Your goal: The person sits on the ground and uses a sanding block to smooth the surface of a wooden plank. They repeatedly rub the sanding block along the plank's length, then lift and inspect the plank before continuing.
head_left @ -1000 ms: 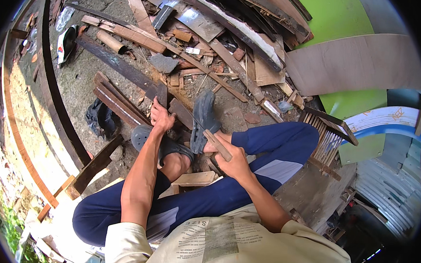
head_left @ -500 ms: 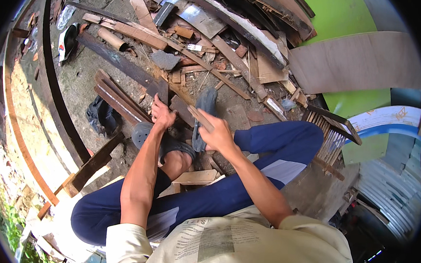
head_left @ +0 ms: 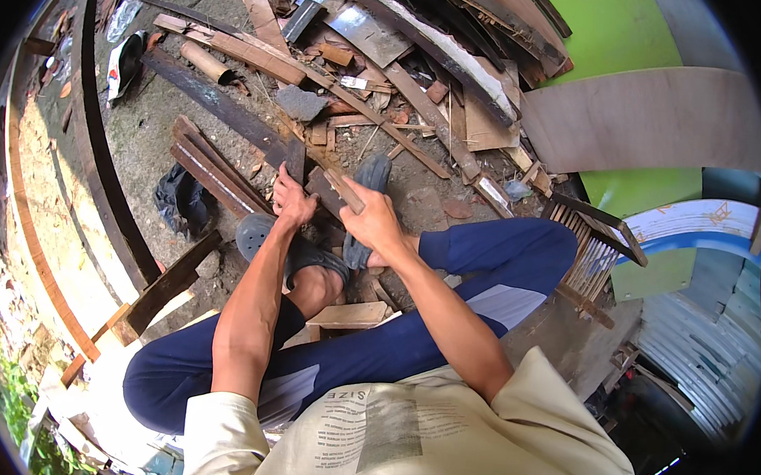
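Crowding both hands (head_left: 294,201), scrap planks (head_left: 219,171) leave little room

We see dark blue trousers (head_left: 484,253) with a pale grey panel at the thigh, a cream shirt (head_left: 438,441) with a grey print, grey sandals (head_left: 368,184), brown and blackened wood scraps (head_left: 228,167), a bright green wall (head_left: 619,34) and a tan board (head_left: 649,123).
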`<state>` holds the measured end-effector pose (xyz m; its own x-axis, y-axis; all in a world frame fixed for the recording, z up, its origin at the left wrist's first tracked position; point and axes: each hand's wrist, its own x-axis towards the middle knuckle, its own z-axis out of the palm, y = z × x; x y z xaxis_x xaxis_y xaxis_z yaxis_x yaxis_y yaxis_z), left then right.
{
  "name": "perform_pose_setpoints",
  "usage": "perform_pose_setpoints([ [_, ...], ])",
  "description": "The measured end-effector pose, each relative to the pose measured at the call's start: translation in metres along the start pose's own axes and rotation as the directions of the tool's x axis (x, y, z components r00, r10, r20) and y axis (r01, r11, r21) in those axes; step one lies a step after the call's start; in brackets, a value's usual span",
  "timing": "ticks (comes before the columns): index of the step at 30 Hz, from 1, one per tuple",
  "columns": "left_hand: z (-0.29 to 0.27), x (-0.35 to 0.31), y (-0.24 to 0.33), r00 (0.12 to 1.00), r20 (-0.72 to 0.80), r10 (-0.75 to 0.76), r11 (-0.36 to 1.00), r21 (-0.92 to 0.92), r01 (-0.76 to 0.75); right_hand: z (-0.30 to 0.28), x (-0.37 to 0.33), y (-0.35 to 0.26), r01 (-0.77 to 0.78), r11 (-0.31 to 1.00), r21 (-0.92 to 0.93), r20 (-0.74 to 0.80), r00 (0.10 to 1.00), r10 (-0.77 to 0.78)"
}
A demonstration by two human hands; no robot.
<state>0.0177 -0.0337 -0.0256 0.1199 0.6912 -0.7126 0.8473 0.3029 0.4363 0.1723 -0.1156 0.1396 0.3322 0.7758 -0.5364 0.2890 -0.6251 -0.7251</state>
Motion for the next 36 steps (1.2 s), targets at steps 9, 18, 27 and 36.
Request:
perform_pose_setpoints([
  [9,0.009,0.006,-0.006,1.000,-0.013,-0.020,0.999,0.039,0.020,-0.016,0.006,-0.007,-0.031,0.999,0.030,0.065,0.997,0.028],
  [18,0.002,0.013,-0.010,0.999,-0.021,-0.050,0.996,0.066,0.052,-0.040,-0.063,-0.004,0.059,0.998,-0.028,0.009,0.998,-0.059],
  [27,0.001,0.013,-0.016,1.000,-0.023,0.002,0.999,0.052,-0.001,-0.040,-0.082,0.012,0.316,0.945,-0.083,-0.152,0.933,-0.326],
  [36,0.000,0.017,-0.015,0.999,-0.033,0.035,0.996,0.085,-0.032,-0.007,-0.059,0.031,0.463,0.870,-0.172,-0.328,0.806,-0.494],
])
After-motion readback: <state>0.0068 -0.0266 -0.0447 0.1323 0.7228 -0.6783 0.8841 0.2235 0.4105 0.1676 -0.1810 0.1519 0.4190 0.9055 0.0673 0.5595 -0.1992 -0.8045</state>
